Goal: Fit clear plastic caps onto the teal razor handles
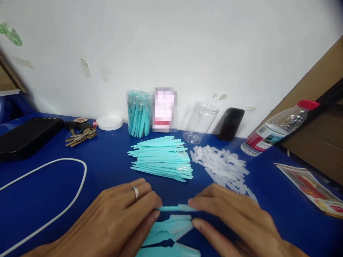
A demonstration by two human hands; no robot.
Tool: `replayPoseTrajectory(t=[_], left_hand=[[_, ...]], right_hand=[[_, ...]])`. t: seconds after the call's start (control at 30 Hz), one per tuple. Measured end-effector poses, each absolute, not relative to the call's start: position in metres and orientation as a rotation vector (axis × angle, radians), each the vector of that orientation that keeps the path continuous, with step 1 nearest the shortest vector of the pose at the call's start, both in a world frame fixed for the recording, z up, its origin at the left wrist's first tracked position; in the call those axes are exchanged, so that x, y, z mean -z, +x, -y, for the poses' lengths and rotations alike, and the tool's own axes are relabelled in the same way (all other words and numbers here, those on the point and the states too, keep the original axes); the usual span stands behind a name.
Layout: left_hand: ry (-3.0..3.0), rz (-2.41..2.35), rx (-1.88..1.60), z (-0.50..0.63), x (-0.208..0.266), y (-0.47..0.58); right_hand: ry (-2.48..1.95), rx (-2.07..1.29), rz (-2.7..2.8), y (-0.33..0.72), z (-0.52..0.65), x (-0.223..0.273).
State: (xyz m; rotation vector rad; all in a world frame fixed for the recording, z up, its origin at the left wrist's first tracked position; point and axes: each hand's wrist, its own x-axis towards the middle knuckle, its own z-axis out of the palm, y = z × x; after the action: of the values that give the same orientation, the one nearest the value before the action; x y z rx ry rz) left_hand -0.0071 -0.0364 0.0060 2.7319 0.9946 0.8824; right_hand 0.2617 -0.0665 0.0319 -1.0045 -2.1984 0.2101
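A turquoise eyebrow razor [171, 208] with a clear cap lies crosswise between my hands. My left hand [120, 210], a ring on one finger, pinches its handle end between thumb and forefinger. At the capped end, the forefinger of my right hand [235, 217] touches the razor, while the thumb is spread away from it, beside the razors below. Those turquoise razors [171, 228] lie in a loose row nearer me, partly hidden by my left hand. Beyond my hands is a stack of turquoise razors [160, 157]. To its right spreads a pile of translucent blade caps [223, 166].
Along the wall stand a jar full of razors [138, 116], a clear jar [200, 123], a phone [231, 124] and a tilted water bottle [276, 132]. Leftward are a white lid [109, 122], keys [81, 135], a black device [29, 137] and a white cable [83, 171].
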Motion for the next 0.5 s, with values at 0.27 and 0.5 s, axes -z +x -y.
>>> replayPoseTrajectory(t=[0.27, 0.5], left_hand=[[2.582, -1.084, -0.698, 0.014, -0.005, -0.011], [2.485, -0.969, -0.555, 0.021, -0.007, -0.006]], right_hand=[[-1.187, 0.101, 2.122, 0.287, 0.027, -0.048], [-1.793, 0.175, 2.26, 0.31, 0.003, -0.046]])
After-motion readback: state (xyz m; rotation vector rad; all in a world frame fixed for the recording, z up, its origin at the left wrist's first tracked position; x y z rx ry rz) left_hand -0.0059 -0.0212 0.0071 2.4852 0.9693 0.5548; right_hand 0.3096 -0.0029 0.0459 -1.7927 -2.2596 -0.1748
